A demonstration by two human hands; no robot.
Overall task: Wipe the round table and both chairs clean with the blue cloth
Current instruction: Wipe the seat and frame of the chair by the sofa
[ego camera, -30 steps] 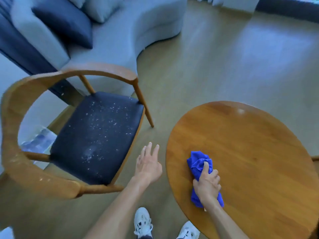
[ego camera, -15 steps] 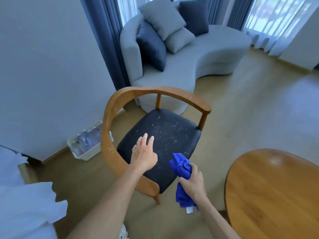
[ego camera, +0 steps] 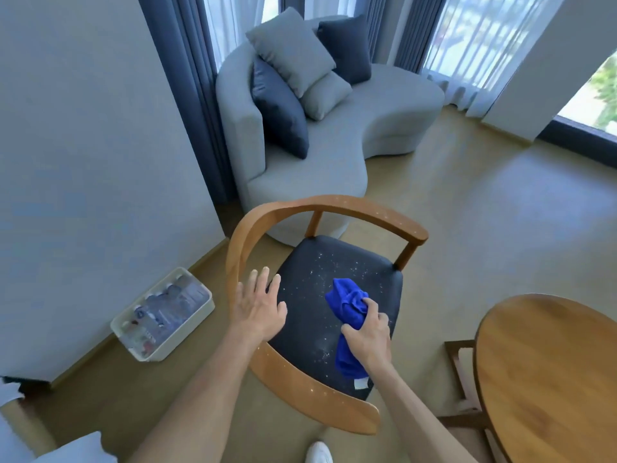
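A wooden armchair (ego camera: 257,228) with a curved back and a dark seat (ego camera: 337,265) stands in the middle; white specks dot the seat and the wood. My right hand (ego camera: 369,335) grips the bunched blue cloth (ego camera: 349,302) over the right part of the seat. My left hand (ego camera: 258,304) hovers with straight fingers over the seat's left edge, by the armrest. The round wooden table (ego camera: 547,372) fills the lower right corner. Beneath its left edge shows part of a second wooden chair frame (ego camera: 459,362).
A grey curved sofa (ego camera: 384,128) with several cushions stands behind the chair, before blue curtains. A white bin (ego camera: 197,319) of bottles lies on the floor by the left wall. My white shoe (ego camera: 319,452) shows at the bottom. Open wooden floor lies to the right.
My right hand lifted the cloth off the table and carried it left over the chair seat. The view swung from the table to the chair, and my left hand reached over the seat.
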